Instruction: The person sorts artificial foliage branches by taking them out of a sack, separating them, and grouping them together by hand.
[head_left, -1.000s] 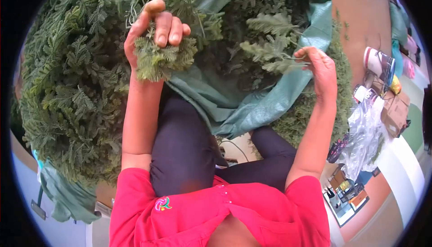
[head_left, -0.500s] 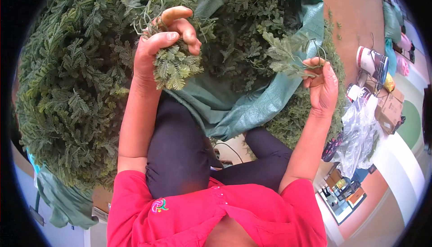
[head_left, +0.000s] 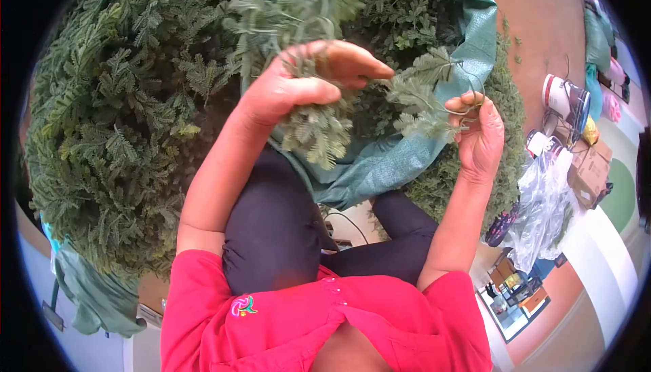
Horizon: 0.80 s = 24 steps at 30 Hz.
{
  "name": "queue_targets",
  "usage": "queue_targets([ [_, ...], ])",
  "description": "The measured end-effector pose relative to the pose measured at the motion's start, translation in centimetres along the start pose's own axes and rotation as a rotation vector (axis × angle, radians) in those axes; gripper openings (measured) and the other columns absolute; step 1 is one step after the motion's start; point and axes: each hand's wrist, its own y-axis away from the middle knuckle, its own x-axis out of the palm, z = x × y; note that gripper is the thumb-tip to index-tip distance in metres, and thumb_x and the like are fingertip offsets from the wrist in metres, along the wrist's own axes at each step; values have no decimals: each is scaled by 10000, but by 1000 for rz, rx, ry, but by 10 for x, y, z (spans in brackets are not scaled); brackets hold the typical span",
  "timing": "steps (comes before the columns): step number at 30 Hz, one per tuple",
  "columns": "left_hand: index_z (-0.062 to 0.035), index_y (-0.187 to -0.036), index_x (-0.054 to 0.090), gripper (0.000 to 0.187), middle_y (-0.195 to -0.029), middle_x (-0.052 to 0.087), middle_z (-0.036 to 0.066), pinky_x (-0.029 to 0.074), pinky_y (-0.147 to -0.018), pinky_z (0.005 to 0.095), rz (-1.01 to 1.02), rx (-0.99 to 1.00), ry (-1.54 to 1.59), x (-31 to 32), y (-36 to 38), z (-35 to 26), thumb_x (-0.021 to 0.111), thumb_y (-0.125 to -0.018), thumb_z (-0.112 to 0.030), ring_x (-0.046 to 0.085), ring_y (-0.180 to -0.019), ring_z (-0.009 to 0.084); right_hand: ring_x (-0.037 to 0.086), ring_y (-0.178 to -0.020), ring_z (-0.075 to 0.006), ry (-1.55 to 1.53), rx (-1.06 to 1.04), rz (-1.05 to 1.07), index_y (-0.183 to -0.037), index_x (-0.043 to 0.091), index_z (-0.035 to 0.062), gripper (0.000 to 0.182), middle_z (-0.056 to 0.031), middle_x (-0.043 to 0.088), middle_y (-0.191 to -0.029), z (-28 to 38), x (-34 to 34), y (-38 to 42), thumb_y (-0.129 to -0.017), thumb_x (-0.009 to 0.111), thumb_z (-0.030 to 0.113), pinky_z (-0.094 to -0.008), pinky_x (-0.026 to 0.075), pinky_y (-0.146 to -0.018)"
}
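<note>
My left hand carries a bunch of artificial pine sprigs, some hanging below the thumb and others rising behind the fingers. Its fingers stretch to the right, slightly blurred. With pinched fingertips, my right hand grips the looped wire stem of a single pine sprig, whose needles point left toward my left fingertips. Under both hands a green woven sack gapes wide, with more sprigs inside it.
A tall heap of green sprigs fills the left side. More greenery lies right of the sack, by my knee. Farther right are a clear plastic bag, a cardboard box and a white-and-red container. Green cloth hangs at lower left.
My left hand has moved right and slightly down with its bunch, and its fingers have straightened toward the single sprig. My right hand has shifted slightly, still pinching that sprig's stem.
</note>
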Motion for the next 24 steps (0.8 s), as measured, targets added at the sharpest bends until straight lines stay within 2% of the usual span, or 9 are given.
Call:
queue_targets([
  [2,-20,-1250,547,523,-1248,584,110,332,-1062,374,86,-29,-148,5,-5,-1,549,-729,-67,503,-1213,200,583,-645,-142,7,10,9,-1005,607,10,350,-176,681,-906,1,11,2,-963,478,332,-201,392,-460],
  [4,-45,-1298,518,583,-1303,543,100,277,-1096,380,91,-39,-135,2,-10,13,530,-715,-48,454,-1257,184,580,-627,-141,11,-13,70,-1010,605,1,356,-206,675,-930,0,20,3,-965,474,329,-199,391,-460],
  [6,-92,-1328,501,621,-1339,511,94,258,-1103,377,128,47,-400,-2,-14,19,531,-711,-37,431,-1277,193,584,-627,-142,-16,-9,118,-1015,602,0,356,-214,673,-931,-2,24,3,-966,471,327,-201,394,-460],
  [14,-100,-1298,534,611,-1266,560,59,358,-988,306,150,-105,-324,-5,-10,24,539,-696,5,508,-1088,133,614,-680,-146,-109,12,102,-1050,589,4,346,-226,662,-976,-7,28,2,-972,461,315,-207,430,-476],
  [18,-45,-1099,640,325,-1036,637,29,431,-881,284,121,-172,-284,-4,-7,25,581,-780,-32,552,-946,96,618,-717,-136,-52,-48,103,-1081,587,-4,331,-205,647,-1053,-8,27,-1,-977,460,284,-204,444,-503],
  [19,-34,-1005,668,207,-899,635,-12,441,-822,251,73,-227,-371,-5,-7,26,592,-814,-58,550,-862,63,616,-724,-129,11,-74,105,-1092,590,-7,327,-187,645,-1074,-8,26,-2,-979,460,271,-204,446,-520],
  [22,-40,-967,677,166,-842,620,-40,437,-764,224,-110,-266,-268,-5,-5,17,602,-823,-75,535,-795,42,606,-726,-103,318,-137,-4,-1068,622,-17,290,-133,651,-1058,-10,26,-2,-968,501,227,-205,452,-582],
  [23,-40,-963,679,158,-808,607,-58,429,-728,209,-126,-150,-279,-9,-5,22,616,-829,-94,515,-754,22,606,-726,-103,318,-134,-9,-1068,622,-17,290,-133,651,-1058,-12,25,-2,-968,501,227,-205,452,-582],
  [24,-37,-956,680,154,-804,600,-58,426,-723,205,-163,-163,-224,-6,-4,14,624,-828,-102,508,-753,20,592,-719,-88,527,-167,-49,-1046,637,-17,263,-99,653,-997,-15,24,-3,-957,526,205,-206,450,-604],
])
